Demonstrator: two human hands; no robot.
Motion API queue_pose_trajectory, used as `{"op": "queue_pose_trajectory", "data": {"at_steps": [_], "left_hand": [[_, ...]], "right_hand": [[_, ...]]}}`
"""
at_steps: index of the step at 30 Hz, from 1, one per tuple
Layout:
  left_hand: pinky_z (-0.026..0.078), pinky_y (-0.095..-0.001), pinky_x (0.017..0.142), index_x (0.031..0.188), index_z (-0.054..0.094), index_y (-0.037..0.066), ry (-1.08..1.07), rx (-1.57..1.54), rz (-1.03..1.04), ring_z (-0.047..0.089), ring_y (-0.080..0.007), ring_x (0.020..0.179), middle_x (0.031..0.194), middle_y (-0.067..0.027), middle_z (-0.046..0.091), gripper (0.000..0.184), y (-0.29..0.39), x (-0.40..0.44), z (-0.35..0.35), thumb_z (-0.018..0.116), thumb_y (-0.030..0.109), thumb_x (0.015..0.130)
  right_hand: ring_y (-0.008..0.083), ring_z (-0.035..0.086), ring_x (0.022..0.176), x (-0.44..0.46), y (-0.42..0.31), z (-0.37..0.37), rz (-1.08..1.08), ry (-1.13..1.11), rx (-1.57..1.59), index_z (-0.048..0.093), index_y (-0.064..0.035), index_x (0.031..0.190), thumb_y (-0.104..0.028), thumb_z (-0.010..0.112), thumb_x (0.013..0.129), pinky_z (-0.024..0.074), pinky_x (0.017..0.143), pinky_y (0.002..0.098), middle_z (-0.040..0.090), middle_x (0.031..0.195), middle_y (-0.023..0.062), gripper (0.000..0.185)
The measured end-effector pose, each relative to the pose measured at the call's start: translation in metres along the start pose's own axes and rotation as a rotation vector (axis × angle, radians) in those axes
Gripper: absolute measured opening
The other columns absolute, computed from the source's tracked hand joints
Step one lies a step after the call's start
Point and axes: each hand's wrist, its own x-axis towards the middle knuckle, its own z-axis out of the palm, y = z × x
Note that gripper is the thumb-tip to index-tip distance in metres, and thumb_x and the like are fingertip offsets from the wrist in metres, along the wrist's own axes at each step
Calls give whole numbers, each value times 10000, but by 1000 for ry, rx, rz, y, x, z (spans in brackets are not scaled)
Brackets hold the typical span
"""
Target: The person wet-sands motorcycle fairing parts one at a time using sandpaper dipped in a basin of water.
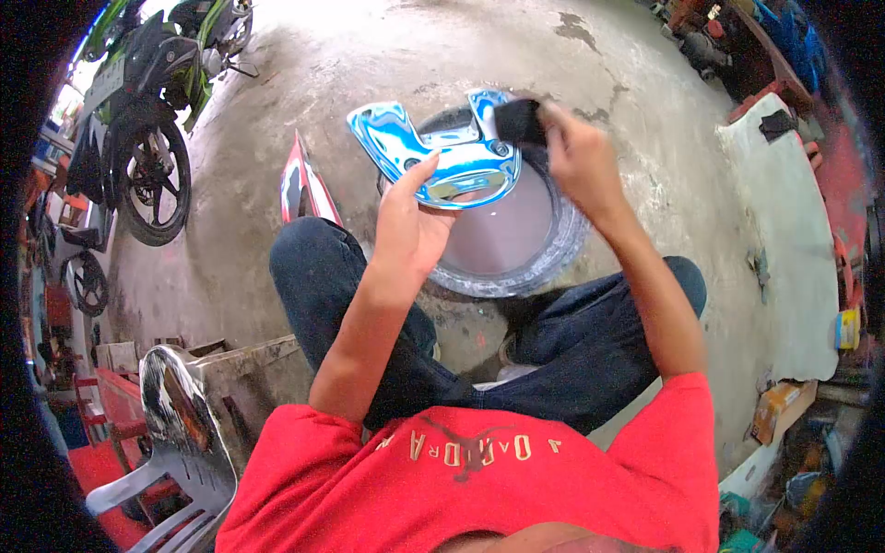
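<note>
My left hand [412,217] grips the lower left edge of a blue and white glossy motorcycle fairing panel [446,164], its thumb lying on the front face. The panel is tilted above a round tub [564,230] of murky grey water. In my right hand [583,158] is a black sheet of sandpaper or cloth [520,122]; which of the two I cannot tell. The black sheet meets the panel's upper right arm, partly covering it. On the floor left of the tub lies a red and white pointed panel [308,184].
A motorcycle [152,138] stands at the upper left. A plastic chair [180,442] is at the lower left, beside a wooden box [263,382]. Along the right runs a pale board [784,249], with a cardboard box [784,410] below it. My bent knees flank the tub.
</note>
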Motion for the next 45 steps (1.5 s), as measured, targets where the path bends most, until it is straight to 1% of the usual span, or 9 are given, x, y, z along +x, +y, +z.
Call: {"op": "queue_pose_trajectory", "data": {"at_steps": [4,13,17,23,27,31,36,41,45], "left_hand": [[507,-537,1011,1290,533,0,-21,-4,17,619,-325,1185,1278,-167,622,353,-3,0,1,613,129,971],[581,-481,873,1301,528,125,57,82,163,681,-251,1045,1195,-100,661,339,-14,6,-3,532,353,1050],[578,-454,844,1280,539,99,101,62,105,686,-249,1044,1174,-105,671,309,-5,-4,13,514,312,1058],[523,-469,965,1278,547,36,119,116,202,651,-275,1125,1235,-140,647,309,-9,6,-5,516,243,1051],[531,-459,950,1265,558,50,114,122,204,662,-257,1107,1222,-123,654,281,-9,-1,5,522,223,1046],[536,-461,942,1281,545,63,119,159,246,659,-263,1117,1227,-122,651,287,-11,4,2,533,218,1040],[590,-399,819,1216,563,87,116,133,182,702,-213,997,1150,-91,677,233,-4,0,6,550,231,1034],[568,-432,886,1270,558,72,117,141,153,692,-233,1034,1175,-97,676,301,8,7,-4,565,225,1011],[573,-407,844,1265,572,90,128,176,135,693,-228,1026,1163,-93,679,288,8,4,-1,566,232,1014]], "right_hand": [[437,677,922,12,1,-17,221,45,19,650,8,1195,-146,536,987,524,830,504,679,1019,281,282],[332,619,1222,-45,-35,32,-592,-108,40,604,-11,1292,-33,549,872,486,1054,418,640,1291,215,424],[364,600,1230,-6,-5,20,-42,-231,119,622,0,1257,-16,541,863,480,1054,413,639,1280,217,403],[335,624,1211,-46,-37,36,-600,-78,62,612,-23,1282,4,539,841,486,1054,419,640,1298,203,448],[324,589,1264,-12,3,30,-155,-175,39,615,-20,1298,38,540,865,476,1064,389,596,1351,224,443],[368,575,1272,-46,-38,37,-478,-109,124,567,-27,1353,127,534,779,457,1094,419,592,1350,239,595],[348,599,1244,-8,3,29,-82,-212,109,604,-57,1324,92,520,842,471,1074,387,622,1315,220,512],[354,567,1290,-44,-35,25,-541,-164,125,549,-51,1390,150,528,732,446,1108,421,585,1371,219,688],[334,566,1295,-17,0,24,-391,-167,90,579,-50,1356,95,549,803,447,1100,395,587,1370,217,573]]}}
